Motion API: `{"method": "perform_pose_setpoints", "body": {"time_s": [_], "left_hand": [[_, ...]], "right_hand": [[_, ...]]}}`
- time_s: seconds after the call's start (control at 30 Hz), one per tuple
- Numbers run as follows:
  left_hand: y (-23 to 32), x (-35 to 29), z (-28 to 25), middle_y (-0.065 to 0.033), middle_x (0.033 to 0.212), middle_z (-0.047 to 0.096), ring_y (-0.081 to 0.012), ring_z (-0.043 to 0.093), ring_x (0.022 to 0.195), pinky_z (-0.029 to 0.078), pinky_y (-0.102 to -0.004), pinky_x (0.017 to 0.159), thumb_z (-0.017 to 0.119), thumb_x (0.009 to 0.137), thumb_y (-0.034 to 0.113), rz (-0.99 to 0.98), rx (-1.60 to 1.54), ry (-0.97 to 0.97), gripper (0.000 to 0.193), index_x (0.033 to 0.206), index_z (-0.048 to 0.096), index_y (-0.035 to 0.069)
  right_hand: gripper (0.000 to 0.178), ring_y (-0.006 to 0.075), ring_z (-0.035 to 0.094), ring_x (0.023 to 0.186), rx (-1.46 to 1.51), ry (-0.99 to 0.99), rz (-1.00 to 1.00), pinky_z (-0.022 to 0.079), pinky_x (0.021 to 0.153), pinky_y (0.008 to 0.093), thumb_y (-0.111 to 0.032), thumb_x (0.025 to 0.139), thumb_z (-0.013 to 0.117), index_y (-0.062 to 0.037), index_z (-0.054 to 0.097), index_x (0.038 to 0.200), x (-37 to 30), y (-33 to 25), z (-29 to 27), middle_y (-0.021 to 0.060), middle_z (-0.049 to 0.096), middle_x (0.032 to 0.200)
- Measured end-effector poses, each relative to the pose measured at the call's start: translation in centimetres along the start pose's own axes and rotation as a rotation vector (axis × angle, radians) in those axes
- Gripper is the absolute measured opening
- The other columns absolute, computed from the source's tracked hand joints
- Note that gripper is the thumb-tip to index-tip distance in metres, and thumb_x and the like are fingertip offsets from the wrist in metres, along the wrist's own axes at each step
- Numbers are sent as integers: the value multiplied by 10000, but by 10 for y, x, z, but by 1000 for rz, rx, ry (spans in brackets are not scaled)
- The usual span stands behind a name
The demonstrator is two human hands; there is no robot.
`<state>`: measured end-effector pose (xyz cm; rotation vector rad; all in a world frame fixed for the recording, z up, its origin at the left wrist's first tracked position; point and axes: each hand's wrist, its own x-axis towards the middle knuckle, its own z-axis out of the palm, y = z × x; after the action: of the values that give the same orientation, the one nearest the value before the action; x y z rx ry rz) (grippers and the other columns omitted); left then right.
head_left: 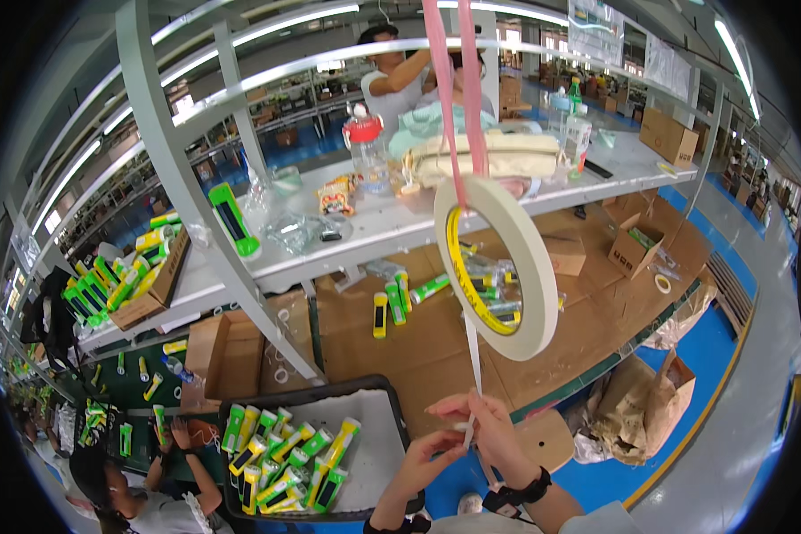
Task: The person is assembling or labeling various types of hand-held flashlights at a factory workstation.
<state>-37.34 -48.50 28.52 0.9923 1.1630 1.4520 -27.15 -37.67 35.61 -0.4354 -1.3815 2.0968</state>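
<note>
A large roll of cream masking tape (543,294) with a yellow core hangs in front of me from a pink ribbon (474,133). From the roll a narrow tape strip (473,351) runs down to my hands at the lower middle. My right hand (498,440) has its fingers closed on the strip. Close beside it on the left, my left hand (425,461) pinches the strip's lower part, where a small pale bit shows between the fingertips. Left of my hands, a black-rimmed tray (378,436) holds several green and yellow flashlights (280,467).
A cardboard-covered bench (365,356) carries flashlights and plastic bags. Above it, a shelf (365,236) bears a bottle, cloths and a flashlight. A slanted metal post (187,169) stands left. One co-worker (107,481) sits lower left, another beyond the shelf. Crumpled paper bags (636,405) lie right.
</note>
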Motion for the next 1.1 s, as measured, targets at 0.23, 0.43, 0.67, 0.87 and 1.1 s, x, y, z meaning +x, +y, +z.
{"method": "perform_pose_setpoints", "body": {"time_s": [0.23,0.43,0.67,0.87,1.1], "left_hand": [[26,-29,26,-16,849,565,-77,505,751,435,-226,725,701,745,-9,-27,85,289,307,1020,565,8],[31,-51,50,-20,788,521,-88,459,683,381,-210,635,702,745,3,143,253,420,225,921,562,17],[8,-55,68,-54,755,511,-97,457,686,369,-229,581,653,758,-39,414,-76,501,129,822,557,18],[21,-49,76,-92,990,501,-102,436,700,361,-197,573,571,810,-26,416,-300,553,105,893,552,37],[13,-62,66,-79,914,574,-72,442,580,379,-206,529,504,927,265,241,-197,518,329,1077,539,-25]], "right_hand": [[488,275,592,1005,141,-32,49,442,910,363,-291,997,299,61,635,954,-18,-2,2,214,614,1057],[451,267,578,1033,-106,-17,-72,425,927,359,-258,993,306,56,630,1000,-31,-1,3,189,616,1072],[423,236,567,1045,-269,-76,-243,419,924,331,-220,994,298,40,627,1043,-45,-11,0,163,616,1102],[489,254,551,1049,-121,-41,-204,404,935,358,-284,1002,277,61,623,1004,-64,-11,1,180,612,1069],[413,261,553,1070,-210,-12,-429,397,951,360,-231,986,320,44,619,1059,-70,-21,-15,171,609,1118]]}}
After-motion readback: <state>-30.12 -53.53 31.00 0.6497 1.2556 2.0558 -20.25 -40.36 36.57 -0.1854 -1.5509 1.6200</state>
